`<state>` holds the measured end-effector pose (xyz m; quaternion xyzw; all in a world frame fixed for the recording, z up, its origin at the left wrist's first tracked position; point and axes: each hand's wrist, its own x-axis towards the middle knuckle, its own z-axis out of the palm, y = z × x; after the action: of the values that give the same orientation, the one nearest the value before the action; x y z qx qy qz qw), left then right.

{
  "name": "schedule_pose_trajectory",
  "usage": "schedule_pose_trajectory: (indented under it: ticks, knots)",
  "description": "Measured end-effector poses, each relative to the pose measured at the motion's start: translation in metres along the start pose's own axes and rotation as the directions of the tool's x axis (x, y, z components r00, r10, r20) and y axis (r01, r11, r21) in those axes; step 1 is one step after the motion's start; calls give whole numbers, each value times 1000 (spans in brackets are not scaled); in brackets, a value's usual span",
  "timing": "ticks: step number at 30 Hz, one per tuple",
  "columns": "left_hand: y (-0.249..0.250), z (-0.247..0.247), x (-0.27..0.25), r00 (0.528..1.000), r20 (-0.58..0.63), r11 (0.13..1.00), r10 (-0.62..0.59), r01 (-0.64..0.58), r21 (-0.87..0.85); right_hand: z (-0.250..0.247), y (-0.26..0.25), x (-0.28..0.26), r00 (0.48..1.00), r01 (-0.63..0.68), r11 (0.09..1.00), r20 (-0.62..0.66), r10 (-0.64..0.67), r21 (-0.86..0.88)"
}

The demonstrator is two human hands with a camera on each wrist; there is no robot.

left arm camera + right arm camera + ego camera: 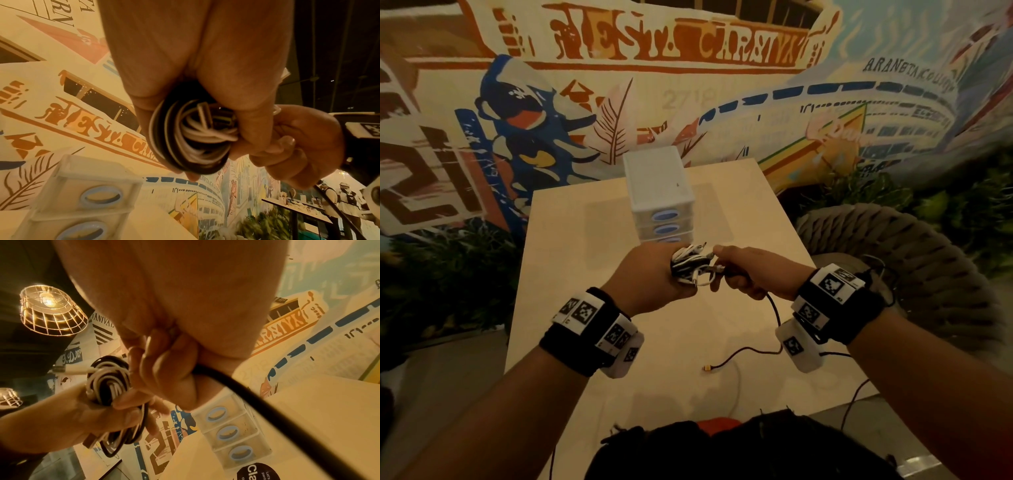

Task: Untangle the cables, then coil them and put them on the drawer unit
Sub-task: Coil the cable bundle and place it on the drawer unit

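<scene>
left hand (654,274) hides most of coil (693,265); black cable (774,310) prob. w/ right hand (751,270).

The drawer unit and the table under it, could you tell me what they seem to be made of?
The drawer unit looks like translucent white plastic with a matt top and blue oval handles; dim contents show through its fronts in the right wrist view. The table appears to be pale wood or laminate, smooth and slightly glossy; which one cannot be told.

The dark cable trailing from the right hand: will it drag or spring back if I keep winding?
The dark cable sags from the right hand and snakes across the table, so it is probably floppy. It should drag lightly. The bundle in the left hand may loosen if released.
</scene>
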<state>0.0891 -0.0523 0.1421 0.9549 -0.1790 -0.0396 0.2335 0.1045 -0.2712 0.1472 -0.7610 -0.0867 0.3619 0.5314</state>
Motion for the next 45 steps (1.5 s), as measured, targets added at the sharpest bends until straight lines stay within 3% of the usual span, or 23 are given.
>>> schedule_pose_trajectory:
  ticks: [6,11,16,20,25,28,31,33,36,38,41,45]
  knots:
    - [1,0,-2,994,105,990,-25,10,141,4,2,5,997,-19,973,64,34,-228]
    - [6,0,-2,982,186,948,-6,-53,313,3,-2,5,988,-118,979,80,132,-166]
    - [20,3,1,962,269,886,37,-156,437,9,-18,5,972,-55,929,193,134,-366]
    - [28,9,6,943,333,881,4,-160,445,21,-21,17,971,-78,833,149,189,-548]
    - [24,17,4,929,366,892,-53,-121,436,31,-13,25,971,-118,801,99,216,-586]
    - [23,22,2,939,333,897,-83,-74,435,34,-10,25,976,-118,758,67,208,-642]
    - [21,26,-2,978,192,905,-81,-8,425,32,-10,24,986,-85,715,46,161,-694]
    - [17,27,-6,999,50,927,-18,-2,374,26,-11,24,990,-76,714,34,139,-696]
    - [14,26,-12,985,-70,916,160,-122,382,15,-13,22,992,-89,774,18,128,-627]
    - [14,27,-11,979,-55,902,197,-159,402,13,-12,22,990,-94,791,27,138,-604]
    - [21,23,-4,996,46,913,70,-83,399,13,-11,24,984,-108,804,55,172,-584]
    - [26,21,-1,989,134,910,58,-108,402,9,-11,23,951,-137,886,190,242,-443]
